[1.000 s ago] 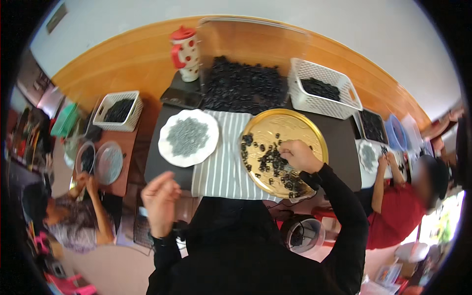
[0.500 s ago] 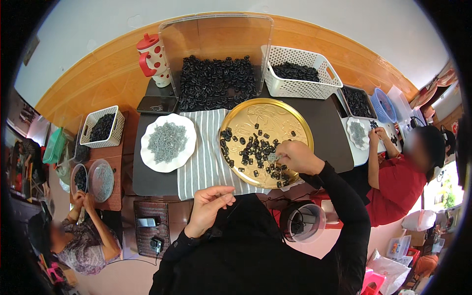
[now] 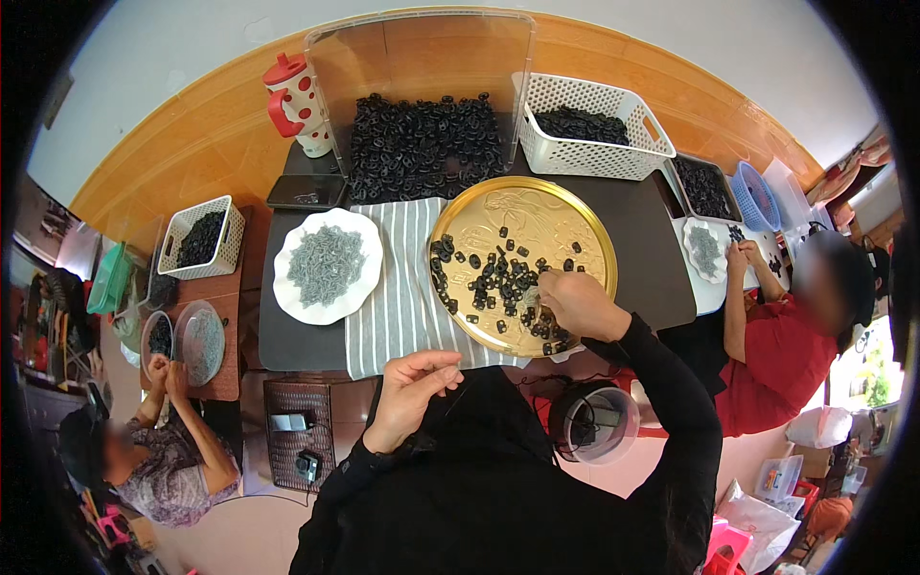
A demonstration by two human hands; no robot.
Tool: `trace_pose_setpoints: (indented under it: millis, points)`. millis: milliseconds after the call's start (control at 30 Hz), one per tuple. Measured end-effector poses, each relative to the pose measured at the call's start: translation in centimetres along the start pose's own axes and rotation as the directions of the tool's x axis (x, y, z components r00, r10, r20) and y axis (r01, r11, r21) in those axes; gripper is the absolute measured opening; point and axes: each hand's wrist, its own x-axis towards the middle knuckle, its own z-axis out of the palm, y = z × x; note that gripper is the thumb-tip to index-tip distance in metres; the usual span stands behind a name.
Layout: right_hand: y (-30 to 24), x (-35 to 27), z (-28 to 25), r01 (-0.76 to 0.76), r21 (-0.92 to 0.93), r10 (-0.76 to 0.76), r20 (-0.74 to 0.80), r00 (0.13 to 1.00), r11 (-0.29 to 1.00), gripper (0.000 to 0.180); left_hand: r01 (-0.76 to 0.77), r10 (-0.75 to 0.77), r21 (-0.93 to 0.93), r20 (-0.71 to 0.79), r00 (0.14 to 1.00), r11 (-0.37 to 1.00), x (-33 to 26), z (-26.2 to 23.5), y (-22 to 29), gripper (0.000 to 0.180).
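My right hand [image 3: 581, 305] reaches into a round gold tray [image 3: 565, 206], its fingers bent down among small black plastic pieces [image 3: 508, 278]. A cluster of small, grey, see-through pieces [image 3: 530, 299] shows at its fingertips, seemingly held there. My left hand [image 3: 410, 401] is raised in front of the table's near edge, thumb and fingertips pinched together. Whatever may be between them is too small to make out. Left of the tray, a white scalloped plate [image 3: 287, 292] bears a heap of small grey pieces [image 3: 326, 264]. A grey-and-white striped cloth [image 3: 398, 307] lies between plate and tray, partly under the tray.
Behind the tray stand a clear bin [image 3: 422, 57] of black pieces and a white perforated basket [image 3: 599, 165]. A red-lidded dotted tumbler [image 3: 305, 110] is at the back left. Co-workers sit on both sides, one in a patterned top [image 3: 177, 474], another in red [image 3: 786, 350].
The whole scene has shifted slightly upward in view. My right hand stays low in the tray, fingers slightly shifted among the black pieces. My left hand keeps its pinch.
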Motion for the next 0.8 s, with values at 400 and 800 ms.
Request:
trace_pose_setpoints:
  millis: [400, 800]
  points:
    - [-1.8, -0.4, 0.4, 0.102, -0.025, -0.101, 0.044, 0.994, 0.994, 0.009, 0.009, -0.009, 0.011, 0.012, 1.000, 1.000, 0.2, 0.1, -0.7, 0.019]
    - [-9.7, -4.8, 2.2, 0.400, -0.416, -0.569, -0.469, 0.675, 0.817, 0.018, 0.072, -0.039, -0.188, 0.176, 0.984, 0.980, 1.9, 3.6, -1.0, 0.019]
